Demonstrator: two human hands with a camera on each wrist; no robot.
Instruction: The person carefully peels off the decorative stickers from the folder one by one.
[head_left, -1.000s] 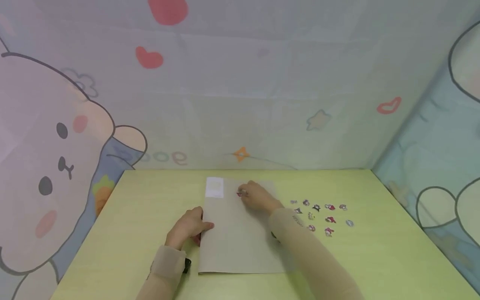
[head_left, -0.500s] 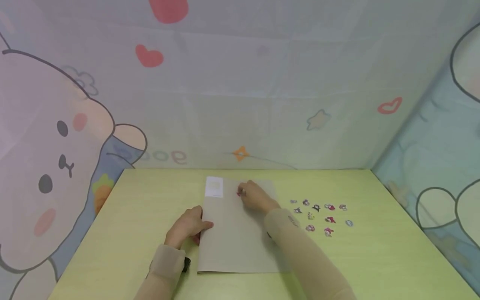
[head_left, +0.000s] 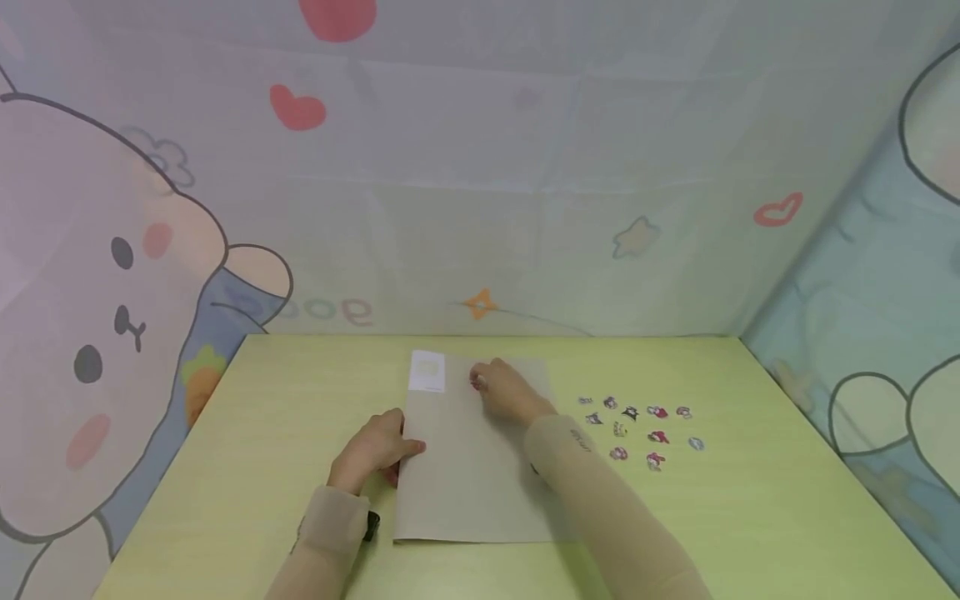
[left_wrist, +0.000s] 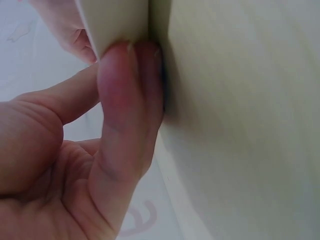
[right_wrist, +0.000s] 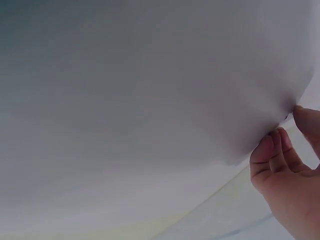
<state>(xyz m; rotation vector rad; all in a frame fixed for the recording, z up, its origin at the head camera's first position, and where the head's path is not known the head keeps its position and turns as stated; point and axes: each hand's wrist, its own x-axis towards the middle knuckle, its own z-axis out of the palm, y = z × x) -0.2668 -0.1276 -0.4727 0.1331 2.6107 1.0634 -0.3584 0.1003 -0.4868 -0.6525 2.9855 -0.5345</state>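
A large flat grey-beige sheet [head_left: 472, 492] lies on the table, a white rectangle [head_left: 427, 372] at its far left corner. My left hand [head_left: 374, 451] grips its left edge, thumb on top. In the left wrist view, the curled fingers [left_wrist: 122, 100] press against that edge. Over the far part of the sheet, my right hand [head_left: 510, 389] pinches a small red-and-white character sticker [head_left: 477, 382] between thumb and fingertips. The right wrist view shows these bent fingers [right_wrist: 280, 155] close to the pale surface, with the sticker mostly hidden.
To the right of the sheet, several small cartoon stickers [head_left: 657, 437] lie in loose rows on the yellow-green table [head_left: 780, 508]. A printed fabric backdrop [head_left: 465, 167] rises behind the table's far edge and along its sides.
My right hand has shifted slightly left and away from me with the sticker, its forearm moving a little left. The left hand keeps its grip on the sheet's edge.
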